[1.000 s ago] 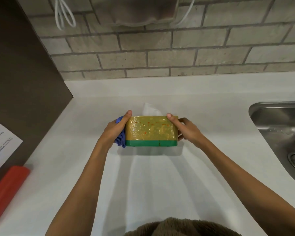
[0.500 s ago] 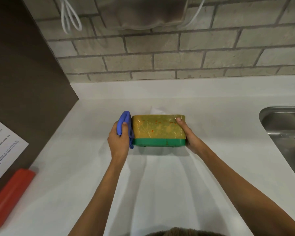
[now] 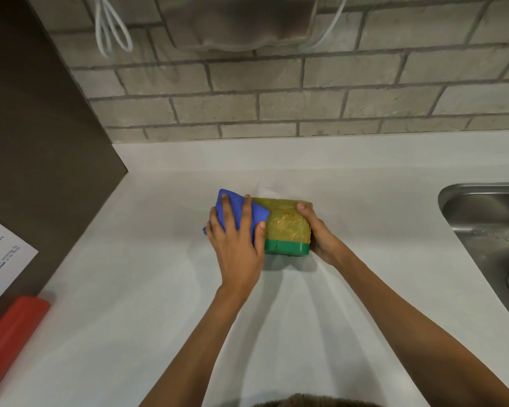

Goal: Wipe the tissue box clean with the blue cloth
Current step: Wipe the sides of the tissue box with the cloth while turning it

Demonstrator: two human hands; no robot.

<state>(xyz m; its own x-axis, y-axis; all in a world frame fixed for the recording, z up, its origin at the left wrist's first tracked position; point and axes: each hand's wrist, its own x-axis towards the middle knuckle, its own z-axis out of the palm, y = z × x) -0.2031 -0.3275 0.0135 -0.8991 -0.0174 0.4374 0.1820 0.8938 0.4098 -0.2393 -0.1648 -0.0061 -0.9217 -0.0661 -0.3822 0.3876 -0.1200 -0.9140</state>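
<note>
Blue cloth (image 3: 255,213) is pressed by the spread left grip (image 3: 237,245) onto the tissue box (image 3: 287,227), which is clasped at its right end by the right grip (image 3: 321,234) on the worktop (image 3: 159,289). Firm overlapping strokes are advised.

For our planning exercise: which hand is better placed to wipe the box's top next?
Left. The left hand presses the cloth onto the box; the right hand grips the other end, holding no cloth.

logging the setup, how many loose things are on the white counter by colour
blue: 1, the blue cloth
yellow and green: 1, the tissue box
red: 1, a red cylinder
total: 3
</note>
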